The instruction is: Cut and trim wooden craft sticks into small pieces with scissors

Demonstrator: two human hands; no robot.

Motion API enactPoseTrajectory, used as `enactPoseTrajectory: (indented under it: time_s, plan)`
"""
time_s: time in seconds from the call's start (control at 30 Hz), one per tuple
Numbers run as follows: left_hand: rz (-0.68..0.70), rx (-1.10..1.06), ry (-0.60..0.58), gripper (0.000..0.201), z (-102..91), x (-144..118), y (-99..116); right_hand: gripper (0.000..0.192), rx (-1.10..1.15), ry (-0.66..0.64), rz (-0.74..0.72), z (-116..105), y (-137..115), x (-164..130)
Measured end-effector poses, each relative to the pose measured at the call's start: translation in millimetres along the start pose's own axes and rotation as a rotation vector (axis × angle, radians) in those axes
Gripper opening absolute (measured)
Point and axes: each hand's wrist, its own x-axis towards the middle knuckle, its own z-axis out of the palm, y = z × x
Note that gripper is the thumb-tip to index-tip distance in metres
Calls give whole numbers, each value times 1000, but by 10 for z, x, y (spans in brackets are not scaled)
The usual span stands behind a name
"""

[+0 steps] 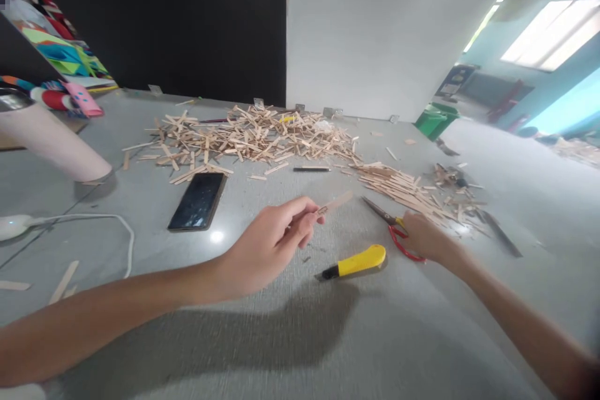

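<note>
My left hand (272,244) pinches a small wooden stick (335,203) between thumb and fingers, held just above the grey table (281,337). My right hand (422,237) rests on the red handles of a pair of scissors (389,222) lying on the table, blades pointing up-left. A yellow utility knife (359,261) lies between the two hands. Behind the scissors is a neat heap of wooden sticks (403,184), and farther back a large loose pile of sticks (253,134).
A black phone (197,201) lies face up left of my left hand. A white cable (94,220) and a pale pink cylinder (51,140) sit at far left. A black pen (312,169) lies near the pile. Scraps and a dark blade (499,232) lie at right.
</note>
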Motion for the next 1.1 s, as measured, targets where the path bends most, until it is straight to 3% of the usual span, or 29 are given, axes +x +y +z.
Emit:
enactPoseTrajectory:
  time_s: [0.13, 0.2, 0.27, 0.43, 0.53, 0.6, 0.7, 0.83, 0.97, 1.1]
  plan:
    - [20, -6, 38, 35, -62, 0, 191, 32, 215, 143, -7, -39, 20, -81]
    - [38, -4, 55, 33, -68, 5, 275, 27, 364, 210, -42, -105, -66, -161]
    - [60, -9, 84, 31, -59, 8, 339, 34, 541, 221, -107, -199, -240, -295]
    - [88, 15, 132, 33, -13, 14, 379, 62, 964, -14, -393, -392, -864, -824]
    - [72, 36, 160, 40, 10, 10, 352, 62, 1361, -153, -546, -375, -1123, -1072]
    - [65, 30, 180, 41, 24, 2, 334, 67, 1470, -225, -640, -308, -1210, -1151]
    - [59, 36, 155, 39, 42, -7, 324, 65, 1519, -247, -703, -185, -1252, -1196]
    - [70, 71, 46, 38, 62, 12, 327, 52, 1457, -166, -751, -117, -1209, -1250]
    - [68, 59, -57, 35, 80, 26, 331, 51, 1327, -101, -758, -203, -1142, -1349]
    - [102, 8, -107, 31, 96, -9, 355, 60, 1252, -126, -685, -365, -1137, -1457]
